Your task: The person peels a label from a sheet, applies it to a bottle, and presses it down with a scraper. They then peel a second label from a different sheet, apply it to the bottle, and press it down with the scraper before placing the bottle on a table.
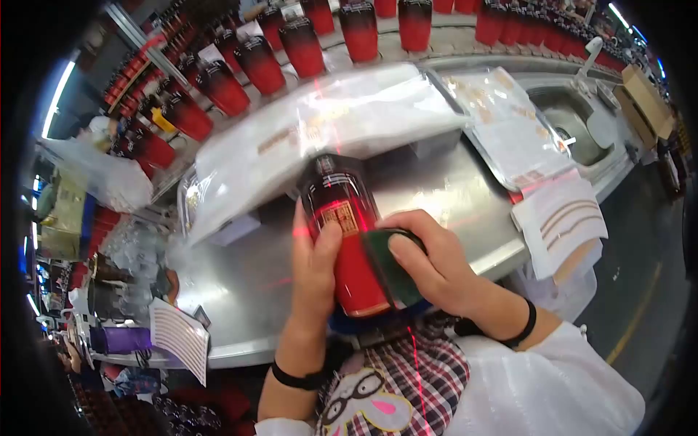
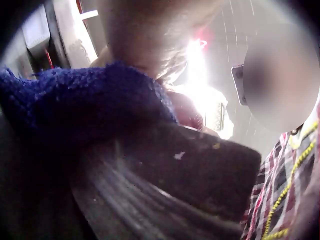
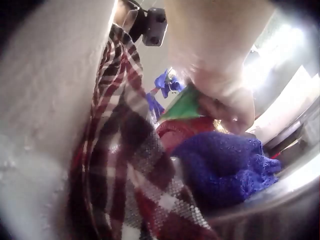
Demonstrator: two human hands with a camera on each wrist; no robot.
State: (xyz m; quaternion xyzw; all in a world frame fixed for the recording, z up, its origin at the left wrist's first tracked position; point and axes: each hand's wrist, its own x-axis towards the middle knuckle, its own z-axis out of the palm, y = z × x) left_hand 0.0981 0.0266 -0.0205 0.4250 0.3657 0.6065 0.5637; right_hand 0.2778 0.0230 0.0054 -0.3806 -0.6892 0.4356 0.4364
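A glossy bottle [image 1: 358, 276], black at the top and fading to red, lies tilted over the front of the steel table with its neck pointing away. My left hand [image 1: 313, 265] grips its left side, the thumb beside a gold label [image 1: 339, 216]. With my right hand [image 1: 447, 272] I pinch a flat dark green pad [image 1: 396, 265] between thumb and fingers, against the bottle's right side. A blue towel [image 3: 225, 167] lies beneath the bottle's base. In the left wrist view the towel [image 2: 95, 102] and a dark table edge hide most of the bottle.
Behind the bottle, a white-covered tray [image 1: 291, 138] spans the steel table [image 1: 247, 291]. Sheets with gold decals [image 1: 509, 123] lie at the right, before a sink [image 1: 574, 120]. A strip sheet [image 1: 563, 225] hangs over the right edge. Rows of red-black bottles [image 1: 302, 47] line the back.
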